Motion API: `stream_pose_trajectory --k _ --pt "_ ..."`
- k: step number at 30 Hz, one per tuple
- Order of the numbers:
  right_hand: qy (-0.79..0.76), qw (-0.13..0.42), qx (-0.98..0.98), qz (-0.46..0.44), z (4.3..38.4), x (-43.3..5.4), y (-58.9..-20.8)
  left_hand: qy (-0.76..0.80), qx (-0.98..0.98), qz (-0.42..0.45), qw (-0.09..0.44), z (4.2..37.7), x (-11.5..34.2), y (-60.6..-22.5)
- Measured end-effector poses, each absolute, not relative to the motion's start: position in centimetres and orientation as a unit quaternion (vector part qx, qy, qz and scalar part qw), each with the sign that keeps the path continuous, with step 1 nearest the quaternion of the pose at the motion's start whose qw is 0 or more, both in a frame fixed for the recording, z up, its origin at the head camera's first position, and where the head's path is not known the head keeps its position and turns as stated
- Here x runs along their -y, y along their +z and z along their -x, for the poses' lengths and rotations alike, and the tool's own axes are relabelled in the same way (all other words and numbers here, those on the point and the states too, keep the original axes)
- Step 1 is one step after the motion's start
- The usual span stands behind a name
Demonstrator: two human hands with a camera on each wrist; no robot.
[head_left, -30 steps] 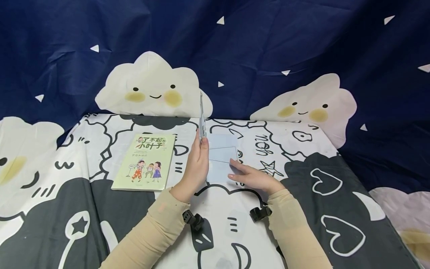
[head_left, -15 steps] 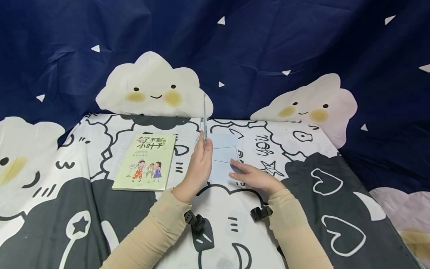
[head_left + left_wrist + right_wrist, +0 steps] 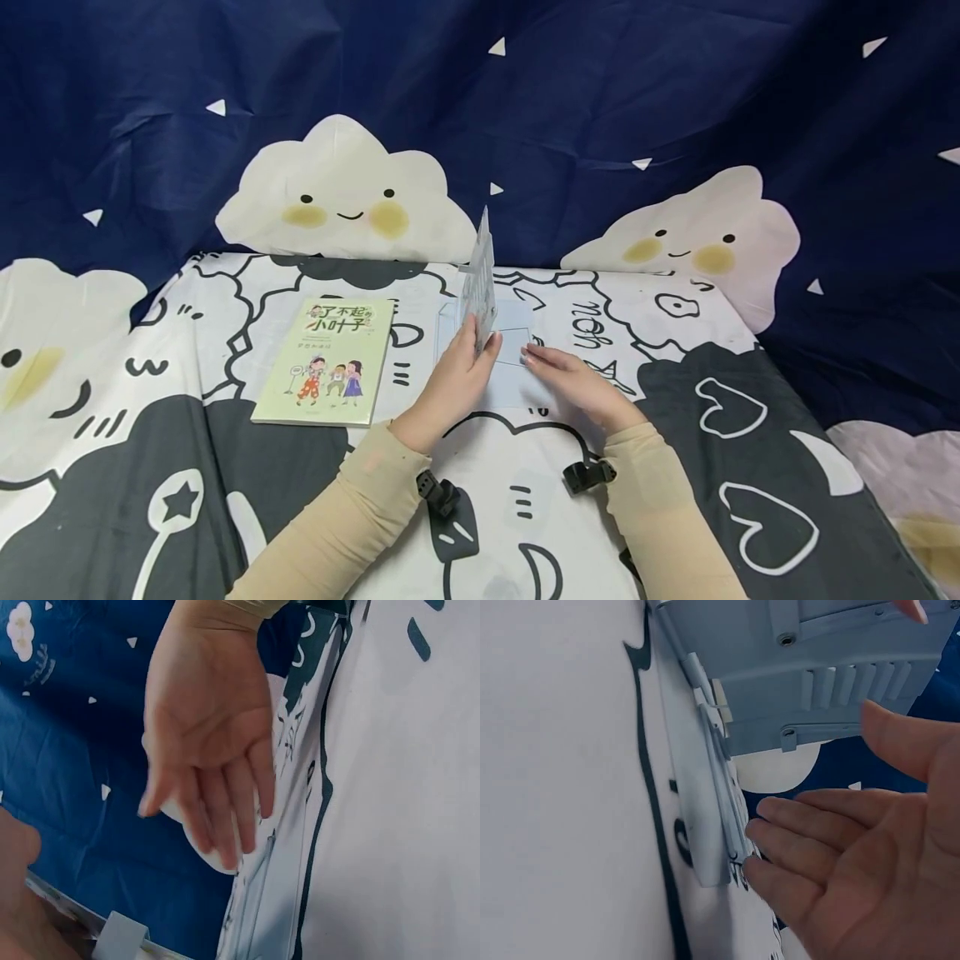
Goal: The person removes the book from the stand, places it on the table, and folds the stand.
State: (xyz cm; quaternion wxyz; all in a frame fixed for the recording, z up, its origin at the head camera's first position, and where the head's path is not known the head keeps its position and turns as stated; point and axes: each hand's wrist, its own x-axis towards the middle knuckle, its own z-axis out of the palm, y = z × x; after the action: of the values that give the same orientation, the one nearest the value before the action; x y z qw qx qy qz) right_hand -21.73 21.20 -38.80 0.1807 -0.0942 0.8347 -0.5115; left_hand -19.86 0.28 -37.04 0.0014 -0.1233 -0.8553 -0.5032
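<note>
A light blue folding book stand [image 3: 480, 279] is on the cloth in front of me, its slotted back panel [image 3: 825, 675] raised nearly upright from a flat base [image 3: 517, 387]. My left hand [image 3: 452, 379] pinches the panel's lower part between thumb and fingers; in the left wrist view only part of that hand [image 3: 19, 892] shows. My right hand [image 3: 577, 383] is beside the base's right edge, fingers extended and palm turned inward. Its palm [image 3: 210, 712] faces the left wrist camera with nothing in it. A thin wire support [image 3: 513, 331] lies along the base.
A green picture-cover book [image 3: 326, 362] lies flat to the left of the stand. Black-and-white printed cloth [image 3: 517, 467] covers the table. Behind it hangs a dark blue curtain [image 3: 555, 100] with cloud faces.
The stand's panel has swung to the right, now showing its slotted face, with my left hand moving along with it. My right hand has shifted slightly right and lifted from the base's edge.
</note>
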Motion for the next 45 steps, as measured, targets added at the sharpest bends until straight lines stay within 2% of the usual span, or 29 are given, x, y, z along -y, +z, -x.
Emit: stream_pose_trajectory --k 6,15,21,30,39,45 --pt "-0.619 0.171 -0.759 0.110 21.6 -21.2 -37.9 -0.499 0.859 0.114 -0.026 20.0 -0.4 -37.3" --pt "-0.704 0.159 -0.682 0.121 21.1 -20.8 -36.3 -0.491 0.858 0.153 -0.019 20.0 -0.8 -38.2" --pt "-0.737 0.159 -0.646 0.118 20.9 -20.7 -36.0 -0.490 0.856 0.166 -0.013 19.9 -1.1 -38.5" --pt "-0.764 0.133 -0.621 0.118 20.6 -20.2 -35.8 -0.445 0.878 0.172 -0.036 19.5 -1.4 -38.8" --pt "-0.805 0.111 -0.575 0.091 20.4 -20.3 -35.3 -0.440 0.880 0.175 -0.044 19.4 -1.6 -39.1" --pt "-0.815 0.106 -0.566 0.064 20.5 -21.2 -35.1 -0.427 0.882 0.184 -0.068 19.3 -1.5 -39.3"
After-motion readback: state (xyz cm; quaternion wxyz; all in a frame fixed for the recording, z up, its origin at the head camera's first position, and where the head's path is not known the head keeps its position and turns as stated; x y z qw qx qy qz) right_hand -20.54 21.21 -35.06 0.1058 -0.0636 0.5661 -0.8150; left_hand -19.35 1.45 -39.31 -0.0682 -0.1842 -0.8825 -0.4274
